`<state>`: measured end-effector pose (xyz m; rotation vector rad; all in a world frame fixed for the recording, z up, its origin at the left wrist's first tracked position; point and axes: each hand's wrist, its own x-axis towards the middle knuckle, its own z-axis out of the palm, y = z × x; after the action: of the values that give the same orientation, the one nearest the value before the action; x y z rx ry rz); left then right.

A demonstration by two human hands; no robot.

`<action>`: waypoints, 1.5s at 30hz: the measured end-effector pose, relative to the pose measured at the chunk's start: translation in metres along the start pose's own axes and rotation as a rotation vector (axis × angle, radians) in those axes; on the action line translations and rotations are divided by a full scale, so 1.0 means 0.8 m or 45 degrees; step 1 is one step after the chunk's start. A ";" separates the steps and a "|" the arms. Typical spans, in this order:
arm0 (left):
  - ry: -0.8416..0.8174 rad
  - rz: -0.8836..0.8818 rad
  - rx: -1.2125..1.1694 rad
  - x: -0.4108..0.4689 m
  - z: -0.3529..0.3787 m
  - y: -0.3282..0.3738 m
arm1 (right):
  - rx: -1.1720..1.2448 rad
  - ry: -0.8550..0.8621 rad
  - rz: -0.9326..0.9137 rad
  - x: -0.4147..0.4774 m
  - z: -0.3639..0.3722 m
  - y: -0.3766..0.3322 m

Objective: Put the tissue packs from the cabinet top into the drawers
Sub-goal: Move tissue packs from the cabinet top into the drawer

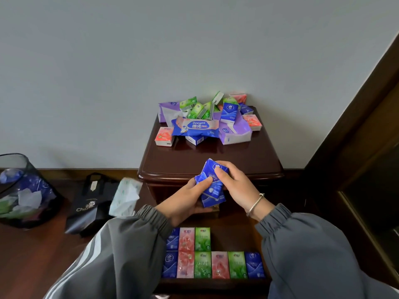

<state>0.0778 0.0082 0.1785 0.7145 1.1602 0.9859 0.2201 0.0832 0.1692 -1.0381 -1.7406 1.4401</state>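
Note:
A heap of tissue packs in blue, green, pink and purple lies at the back of the dark wooden cabinet top. In front of the cabinet, above the open drawer, both hands hold a small bunch of blue tissue packs. My left hand grips them from below and the left. My right hand grips them from the right, thumb on top. Inside the drawer, blue, pink and green packs stand in neat rows, partly hidden by my sleeves.
A dark bin with wrappers stands on the floor at the left. Beside it lie a black bag and a pale soft tissue pack. A dark wooden frame rises at the right. The wall is right behind the cabinet.

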 end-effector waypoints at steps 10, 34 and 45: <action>-0.187 -0.105 0.228 -0.007 -0.011 -0.018 | -0.149 -0.247 0.144 -0.014 -0.020 0.007; 0.925 -0.562 0.889 0.017 -0.151 -0.216 | -1.070 -0.188 0.561 -0.011 -0.063 0.227; 0.712 -0.683 0.725 0.029 -0.152 -0.232 | -1.363 -0.648 0.711 0.010 -0.044 0.254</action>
<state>0.0107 -0.0518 -0.0255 0.5202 2.0422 0.3897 0.2812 0.1241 -0.0235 -1.9292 -2.8861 1.0544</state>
